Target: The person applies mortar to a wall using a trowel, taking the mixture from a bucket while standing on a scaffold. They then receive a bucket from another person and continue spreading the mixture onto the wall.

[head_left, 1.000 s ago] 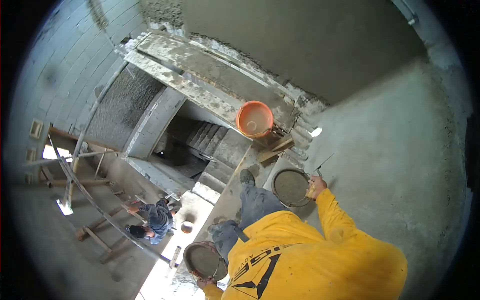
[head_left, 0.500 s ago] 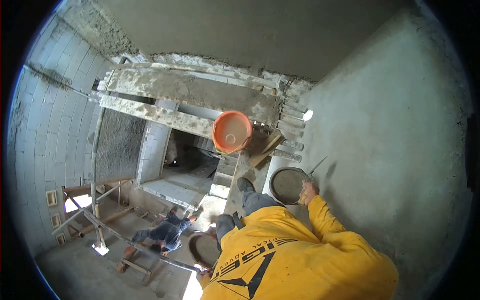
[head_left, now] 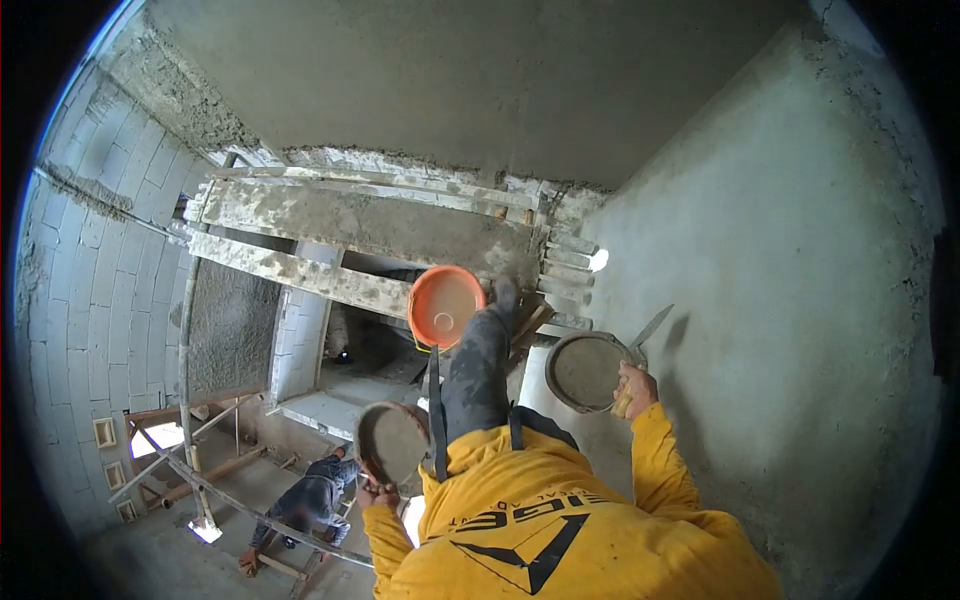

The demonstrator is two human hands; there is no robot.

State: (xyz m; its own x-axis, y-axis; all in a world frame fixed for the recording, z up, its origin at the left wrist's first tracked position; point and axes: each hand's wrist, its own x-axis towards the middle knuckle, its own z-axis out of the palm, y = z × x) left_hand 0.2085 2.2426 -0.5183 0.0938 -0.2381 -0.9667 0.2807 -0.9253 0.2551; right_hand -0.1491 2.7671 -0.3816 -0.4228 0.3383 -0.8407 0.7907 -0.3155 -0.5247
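Note:
My left hand (head_left: pixel 377 494) is closed on the rim or handle of a round dark bucket (head_left: pixel 429 440), which looks full of grey mortar. On the other side, my right hand (head_left: pixel 636 389) grips a second round bucket (head_left: pixel 552 385) of mortar together with a trowel. The trowel's blade (head_left: pixel 654 326) points up and away beside the pale wall. Ahead of me an orange bucket (head_left: pixel 412 310) with grey liquid inside stands by the planks, close to my raised leg (head_left: pixel 476 375).
Mortar-stained scaffold planks (head_left: pixel 300 270) cross in front. A plastered wall (head_left: pixel 780 270) rises on the right. Below left, another person (head_left: pixel 310 495) bends near scaffold poles (head_left: pixel 195 400). A dark opening (head_left: pixel 375 345) drops away beneath the planks.
My leg has stepped forward beside the orange bucket. The left bucket has swung up and forward with my left hand. More of the trowel blade shows. The other person has shifted a little.

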